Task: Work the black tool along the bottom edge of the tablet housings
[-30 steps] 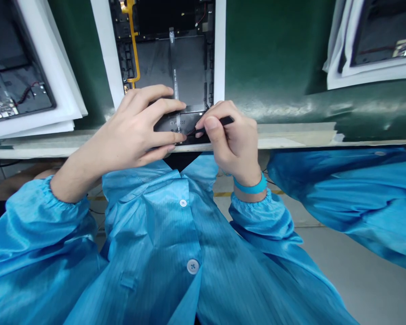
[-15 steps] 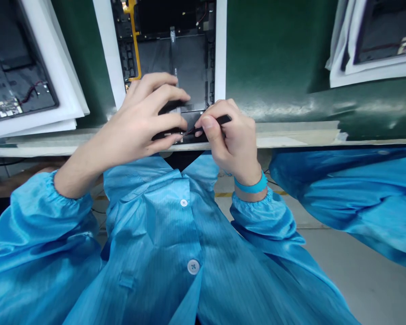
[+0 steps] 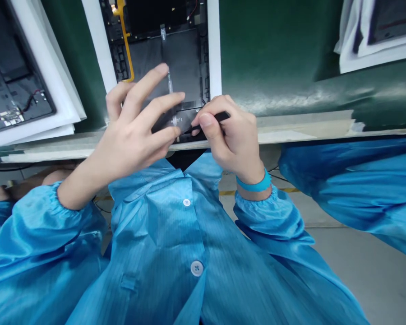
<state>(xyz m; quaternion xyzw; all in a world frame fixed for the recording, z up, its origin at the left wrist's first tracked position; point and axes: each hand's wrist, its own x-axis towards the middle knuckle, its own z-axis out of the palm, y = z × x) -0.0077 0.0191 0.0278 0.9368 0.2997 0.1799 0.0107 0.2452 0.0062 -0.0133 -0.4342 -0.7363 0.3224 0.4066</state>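
The right hand [image 3: 235, 135] is clamped on a slim black tool [image 3: 222, 116] over the near end of the opened device [image 3: 186, 58], which lies on white sheets [image 3: 215, 54] at the tabletop's [image 3: 274, 54] edge. The left hand [image 3: 133, 126] spreads its far fingers above it — whether thumb and forefinger grip anything, one cannot tell.

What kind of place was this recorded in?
Likely an electronics assembly or repair workshop: the hands work on an opened device with a yellow flex cable, more opened devices lie along the green bench, and a blue wristband and blue smock look like workwear.
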